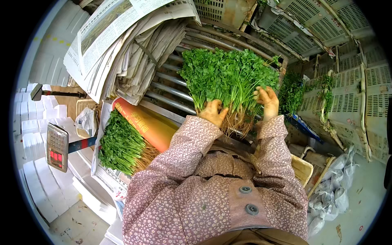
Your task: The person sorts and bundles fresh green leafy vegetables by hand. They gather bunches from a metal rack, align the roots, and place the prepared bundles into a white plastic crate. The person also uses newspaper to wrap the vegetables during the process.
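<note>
A broad bunch of coriander (228, 71), leaves pointing away from me and brown roots toward me, lies across a rack of metal rollers. My left hand (212, 113) is closed on the stems at the bunch's left edge, just above the roots. At its right edge, my right hand (267, 101) has its bent fingers closed against the stems, fingertips partly among the greens. To the left, a second coriander bunch (121, 143) rests on newspaper (107, 179), beside a rolled orange-and-yellow printed sheet (143, 122).
A thick strapped stack of newspapers (134, 53) stands at the far left of the rollers (171, 86). A scale display (57, 147) and white foam boxes (36, 188) are at left. Plastic crates (339, 102) line the right, with grey plastic bags (332, 192) on the floor.
</note>
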Motion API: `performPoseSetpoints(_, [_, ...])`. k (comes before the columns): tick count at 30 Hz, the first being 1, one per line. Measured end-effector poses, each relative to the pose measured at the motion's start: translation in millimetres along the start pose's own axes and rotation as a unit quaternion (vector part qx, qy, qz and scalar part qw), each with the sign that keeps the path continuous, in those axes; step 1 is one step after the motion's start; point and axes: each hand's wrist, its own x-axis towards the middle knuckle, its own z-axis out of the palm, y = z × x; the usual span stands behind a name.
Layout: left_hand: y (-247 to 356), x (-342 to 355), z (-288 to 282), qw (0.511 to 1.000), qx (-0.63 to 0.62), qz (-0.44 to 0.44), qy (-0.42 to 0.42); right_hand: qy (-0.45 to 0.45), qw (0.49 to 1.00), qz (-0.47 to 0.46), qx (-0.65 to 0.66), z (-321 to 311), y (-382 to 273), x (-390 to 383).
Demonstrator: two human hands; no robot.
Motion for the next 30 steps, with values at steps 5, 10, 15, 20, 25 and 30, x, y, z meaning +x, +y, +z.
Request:
performPoseSetpoints(5, [19.8, 37.4, -4.3, 0.988, 0.070, -0.047, -0.130, 0.021, 0.998, -0.048, -0.035, 11.8, 34.9, 14.8])
performPoseSetpoints(10, [-2.8, 2.7, -35.2, 0.949, -0.287, -0.124, -0.037, -0.041, 0.998, -0.039, 0.036, 2.2, -17.6, -8.7])
performPoseSetpoints(15, [-19.4, 8.8, 0.3, 0.944, -0.316, -0.014, 0.092, -0.107, 0.989, -0.032, -0.099, 22.1, 21.6, -2.7])
performPoseSetpoints(20, [-6.7, 6.4, 10.8, 0.852, -0.515, -0.092, 0.010, -0.094, 0.994, 0.053, -0.007, 22.1, 23.3, -5.8])
performPoseSetpoints(25, [-15.3, 28.0, 21.8, 0.923, -0.369, -0.108, -0.010, -0.065, 0.991, 0.113, 0.042, 9.9, -8.0, 4.3])
performPoseSetpoints(30, [-25.3, 32.2, 24.8, 0.967, -0.238, -0.094, -0.018, -0.204, 0.954, -0.067, 0.209, -68.6, -99.5, 32.1])
